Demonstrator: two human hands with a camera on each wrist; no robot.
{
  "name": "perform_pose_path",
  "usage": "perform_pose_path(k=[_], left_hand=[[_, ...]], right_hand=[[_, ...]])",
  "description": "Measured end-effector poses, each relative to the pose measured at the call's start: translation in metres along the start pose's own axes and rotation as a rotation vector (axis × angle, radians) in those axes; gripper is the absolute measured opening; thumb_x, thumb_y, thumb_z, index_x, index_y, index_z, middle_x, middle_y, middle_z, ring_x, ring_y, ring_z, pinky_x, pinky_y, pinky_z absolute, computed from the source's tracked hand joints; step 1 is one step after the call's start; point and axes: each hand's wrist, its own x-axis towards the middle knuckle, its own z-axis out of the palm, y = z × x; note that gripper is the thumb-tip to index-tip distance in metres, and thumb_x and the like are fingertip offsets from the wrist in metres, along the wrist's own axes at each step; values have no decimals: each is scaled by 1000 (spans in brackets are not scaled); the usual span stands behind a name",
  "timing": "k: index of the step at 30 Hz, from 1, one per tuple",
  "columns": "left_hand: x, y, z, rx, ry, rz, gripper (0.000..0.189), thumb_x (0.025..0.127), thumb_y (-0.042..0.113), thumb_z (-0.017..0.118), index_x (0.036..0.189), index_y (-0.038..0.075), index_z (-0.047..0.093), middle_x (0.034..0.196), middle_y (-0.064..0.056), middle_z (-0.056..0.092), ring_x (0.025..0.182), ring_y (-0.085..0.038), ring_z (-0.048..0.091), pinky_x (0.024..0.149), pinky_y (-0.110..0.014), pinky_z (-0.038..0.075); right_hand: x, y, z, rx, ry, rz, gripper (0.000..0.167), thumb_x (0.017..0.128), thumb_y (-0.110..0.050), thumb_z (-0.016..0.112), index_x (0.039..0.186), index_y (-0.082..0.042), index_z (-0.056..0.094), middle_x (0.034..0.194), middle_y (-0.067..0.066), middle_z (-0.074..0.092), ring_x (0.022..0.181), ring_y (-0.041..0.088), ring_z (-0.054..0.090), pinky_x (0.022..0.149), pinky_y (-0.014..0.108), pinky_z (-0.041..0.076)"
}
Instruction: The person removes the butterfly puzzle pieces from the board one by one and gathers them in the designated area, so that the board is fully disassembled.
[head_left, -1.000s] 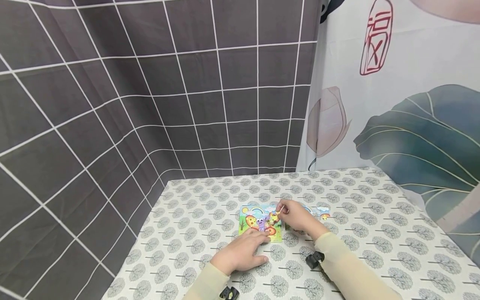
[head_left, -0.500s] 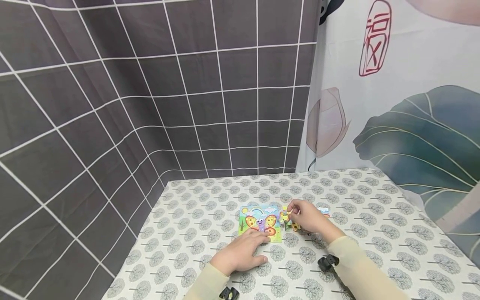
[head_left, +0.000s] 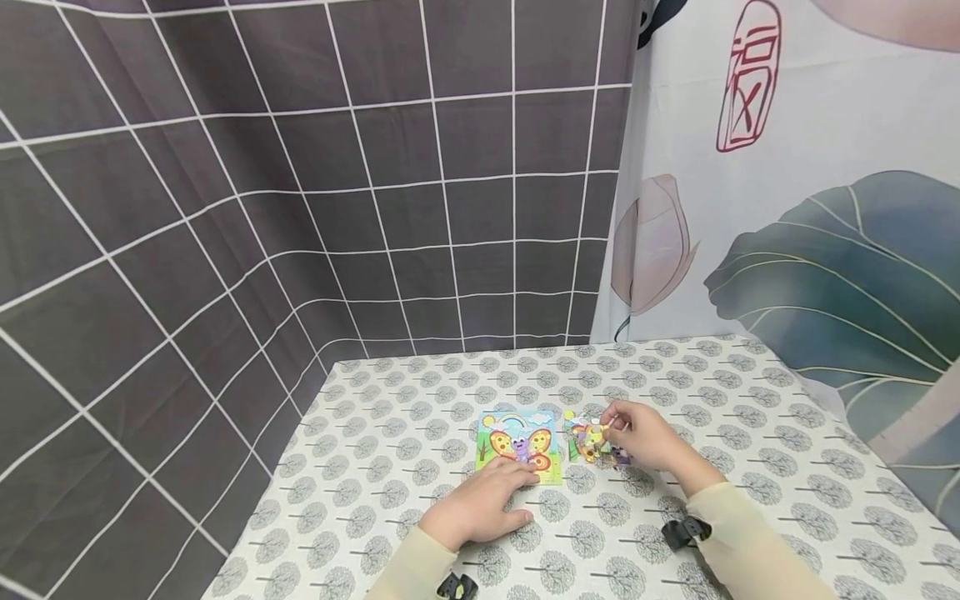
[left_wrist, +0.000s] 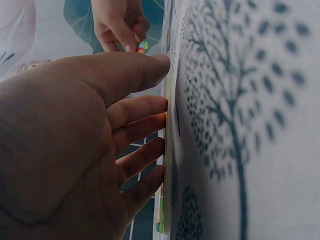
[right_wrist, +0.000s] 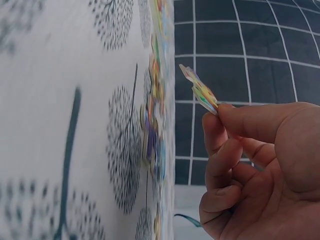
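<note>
A square butterfly puzzle (head_left: 519, 422) lies flat on the cloth in the head view, with a rainbow and a tree in its picture. My left hand (head_left: 483, 502) rests its fingertips on the lower part and covers some of it. In the left wrist view, those fingers are extended against the thin edge of the board (left_wrist: 161, 215). To the right, my right hand (head_left: 647, 435) pinches a small colourful puzzle piece (right_wrist: 201, 92) between thumb and fingers, raised above the cloth. Beneath and beside it lie loose puzzle pieces (head_left: 585, 442), partly overlapping; the right hand hides some.
A white cloth with grey tree prints (head_left: 390, 467) covers the table. Behind stands a dark curtain with white grid lines (head_left: 480, 208). A pale curtain with leaf prints (head_left: 840, 275) hangs at the right.
My right hand has moved right, away from the board and over the loose pieces, uncovering the board's right side and some pieces. My left hand has stayed on the board.
</note>
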Motion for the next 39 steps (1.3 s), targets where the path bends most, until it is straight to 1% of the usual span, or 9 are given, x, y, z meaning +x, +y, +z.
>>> perform_pose_path(k=[2,5,7,13,20,23,27,33,39], left_hand=[[0,0,0,1,-1,2,56,97,39,72,148,19,59,158,10,49,143,-13,43,121,-36,38],[1,0,0,-3,-6,0,56,97,40,72,148,20,59,158,10,49,143,-13,43,121,-37,38],[1,0,0,-5,-7,-2,56,97,40,71,148,20,59,158,10,49,143,-13,43,121,-37,38],[0,-1,1,-13,-7,-7,56,97,40,72,148,21,59,158,11,48,144,-14,42,121,-38,38],[0,-1,0,-23,-2,-5,57,96,39,73,148,20,59,158,10,48,144,-14,43,121,-38,38],[0,-1,1,-28,-1,-2,56,96,38,73,148,20,59,158,10,49,144,-14,43,121,-38,38],[0,-1,1,-29,1,1,56,97,37,73,147,20,59,158,10,49,144,-14,43,121,-39,38],[-1,-1,1,-25,-4,0,54,98,38,71,148,21,59,159,10,48,145,-14,42,122,-40,37],[-1,-2,1,-33,-7,-1,54,98,37,71,148,20,59,159,10,47,145,-15,41,122,-40,37]], right_hand=[[-4,2,-4,11,3,-12,14,93,-4,71,106,-7,67,86,5,61,62,16,54,47,27,49],[-9,6,-10,25,10,3,14,93,-4,71,107,-7,68,86,5,62,55,14,52,41,25,46],[-11,9,-14,30,13,8,14,94,-4,71,107,-7,68,86,5,63,54,14,52,40,25,46],[-18,18,-24,18,30,29,16,93,-7,72,109,-7,68,88,5,64,66,18,55,48,28,50],[-26,26,-35,66,18,99,18,96,-7,71,113,-4,65,93,9,64,60,22,58,45,37,57],[-29,29,-40,67,21,98,18,95,-7,71,112,-3,65,92,9,66,66,25,60,51,36,58],[-31,37,-45,47,36,88,16,94,-7,72,109,-4,66,90,9,67,75,26,61,57,32,55],[-35,48,-51,52,40,109,18,94,-8,72,110,-3,67,87,9,66,68,23,59,51,31,54],[-36,54,-54,54,29,133,19,93,-7,73,110,-1,67,86,8,67,65,21,59,50,29,52]])
